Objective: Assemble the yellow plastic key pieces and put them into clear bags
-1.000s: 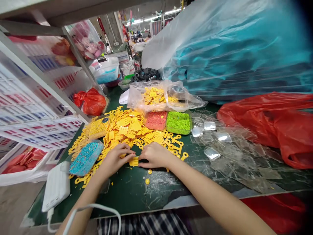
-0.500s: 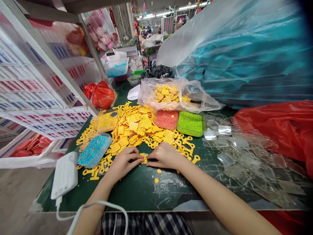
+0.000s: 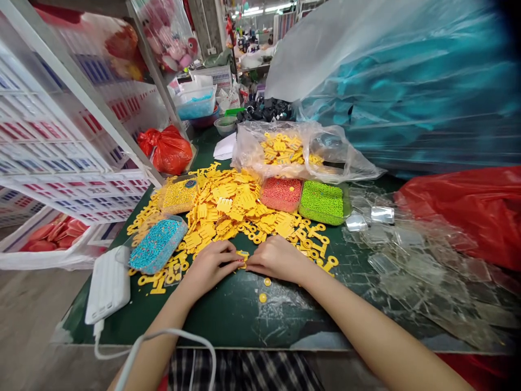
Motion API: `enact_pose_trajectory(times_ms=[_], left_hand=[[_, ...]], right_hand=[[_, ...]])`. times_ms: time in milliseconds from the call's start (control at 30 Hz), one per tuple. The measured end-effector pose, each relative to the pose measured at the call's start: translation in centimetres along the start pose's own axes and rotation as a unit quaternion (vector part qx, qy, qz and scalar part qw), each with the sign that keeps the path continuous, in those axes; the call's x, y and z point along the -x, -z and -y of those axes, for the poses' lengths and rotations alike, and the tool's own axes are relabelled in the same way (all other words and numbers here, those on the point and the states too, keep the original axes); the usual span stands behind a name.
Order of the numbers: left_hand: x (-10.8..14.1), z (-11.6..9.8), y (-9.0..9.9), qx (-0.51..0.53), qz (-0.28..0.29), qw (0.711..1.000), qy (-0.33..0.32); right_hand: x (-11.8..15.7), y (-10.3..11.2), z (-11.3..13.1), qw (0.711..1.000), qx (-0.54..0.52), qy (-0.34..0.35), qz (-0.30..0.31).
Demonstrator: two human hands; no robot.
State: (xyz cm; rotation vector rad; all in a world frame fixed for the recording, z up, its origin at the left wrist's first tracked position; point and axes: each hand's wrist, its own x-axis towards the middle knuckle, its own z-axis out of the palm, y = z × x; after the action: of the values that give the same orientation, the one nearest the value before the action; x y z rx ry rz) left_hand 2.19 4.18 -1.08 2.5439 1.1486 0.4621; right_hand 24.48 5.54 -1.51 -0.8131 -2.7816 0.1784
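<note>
Mid-table, near edge: yellow tag (image 3: 243,254) lies between L hand (image 3: 209,266) and R hand (image 3: 277,258), closer to L. L fingertips (image 3: 234,262) touch it; hands almost together, clamp can't tell, long axis unclear.

This is a big factory workroom. A long green work table (image 3: 228,320) is piled with yellow plastic pieces (image 3: 232,203) and trays of tiny beads (image 3: 158,245). White shelves (image 3: 52,136) stand close by, and long ceiling lights (image 3: 264,8) shine far back.
</note>
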Motion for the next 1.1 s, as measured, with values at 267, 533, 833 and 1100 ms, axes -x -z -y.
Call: enact_pose_trajectory(times_ms=[267,533,833,1100], left_hand=[[-0.1,0.1,0.0,0.018,0.011,1.000,-0.002],[0.2,0.3,0.1,0.025,-0.048,0.998,0.028],[0.0,0.2,-0.1,0.007,-0.038,0.999,0.004],[-0.1,-0.4,-0.2,-0.005,-0.020,1.000,-0.015]], right_hand=[[-0.1,0.2,0.0,1.000,-0.006,-0.002,0.011],[0.4,1.5,-0.7,0.997,-0.055,-0.058,0.017],[1.0,2.8,-1.8,0.990,-0.104,-0.094,0.028],[0.6,2.5,-0.9,0.993,-0.095,-0.063,0.042]])
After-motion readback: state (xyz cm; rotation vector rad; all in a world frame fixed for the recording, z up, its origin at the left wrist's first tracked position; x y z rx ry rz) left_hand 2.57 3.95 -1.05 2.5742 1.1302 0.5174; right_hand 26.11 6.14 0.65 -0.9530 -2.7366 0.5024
